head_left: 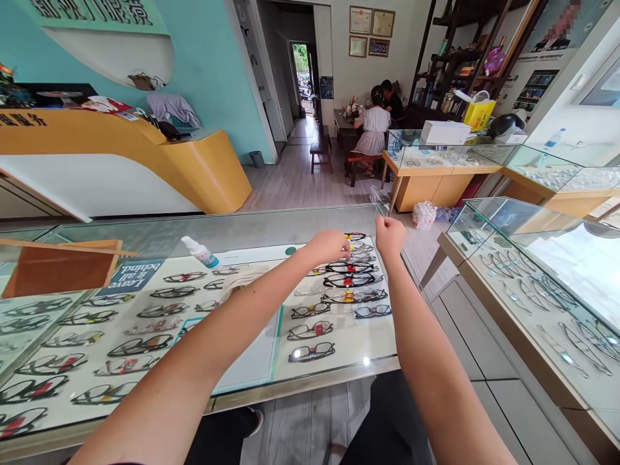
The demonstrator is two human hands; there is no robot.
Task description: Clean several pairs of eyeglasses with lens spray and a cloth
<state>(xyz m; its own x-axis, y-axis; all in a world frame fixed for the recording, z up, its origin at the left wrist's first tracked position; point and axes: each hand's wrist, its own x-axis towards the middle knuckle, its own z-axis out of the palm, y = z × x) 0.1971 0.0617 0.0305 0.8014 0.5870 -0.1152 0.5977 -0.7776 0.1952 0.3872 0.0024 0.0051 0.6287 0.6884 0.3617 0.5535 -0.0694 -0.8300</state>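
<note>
My left hand reaches over the far right part of the glass display case, its fingers curled down near the far eyeglasses. Whatever its fingertips hold, if anything, is hidden. My right hand is closed in a fist by the case's far right corner; I cannot make out what is inside it. Rows of eyeglasses with dark and clear frames lie in the case, several with red or yellow tags. A white spray bottle with a blue label is left of my left hand, partly tilted.
A wooden-framed brown tray is on the left. To the right runs another glass case with eyeglasses. An orange-and-white counter stands at the back left. Two people sit at a table behind, near a wooden bench.
</note>
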